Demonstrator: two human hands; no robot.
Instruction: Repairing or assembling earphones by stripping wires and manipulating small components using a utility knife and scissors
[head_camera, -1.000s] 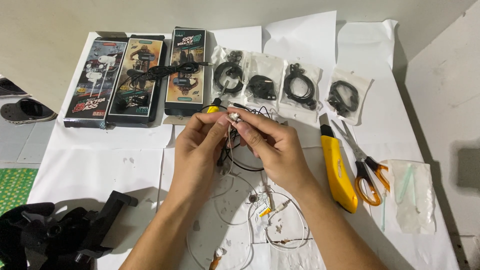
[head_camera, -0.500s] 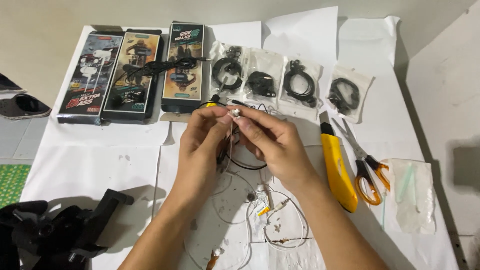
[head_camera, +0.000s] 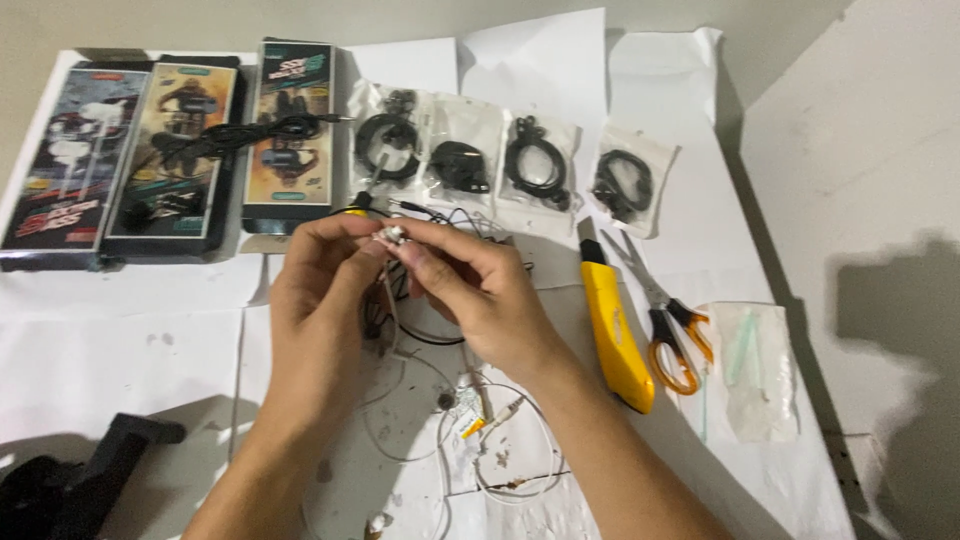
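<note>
Both hands meet above white paper sheets (head_camera: 150, 330). My left hand (head_camera: 325, 300) and my right hand (head_camera: 470, 285) pinch a small white earphone piece (head_camera: 391, 236) between their fingertips. Thin wires (head_camera: 400, 340) hang from it down to the paper, where stripped wire ends and a small yellow bit (head_camera: 470, 428) lie. A black cable loop (head_camera: 430, 335) lies under my hands.
Three printed earphone boxes (head_camera: 150, 150) lie at the back left, with a black cable across them. Several clear bags of black earphones (head_camera: 530, 160) sit behind my hands. A yellow utility knife (head_camera: 615, 335), orange-handled scissors (head_camera: 665, 320) and a small plastic bag (head_camera: 755, 370) lie right. A black object (head_camera: 80, 480) sits bottom left.
The view has drifted slightly, so the boxes and bags sit a little further left and higher. My hands stay together on the small white piece, with only slight finger movement.
</note>
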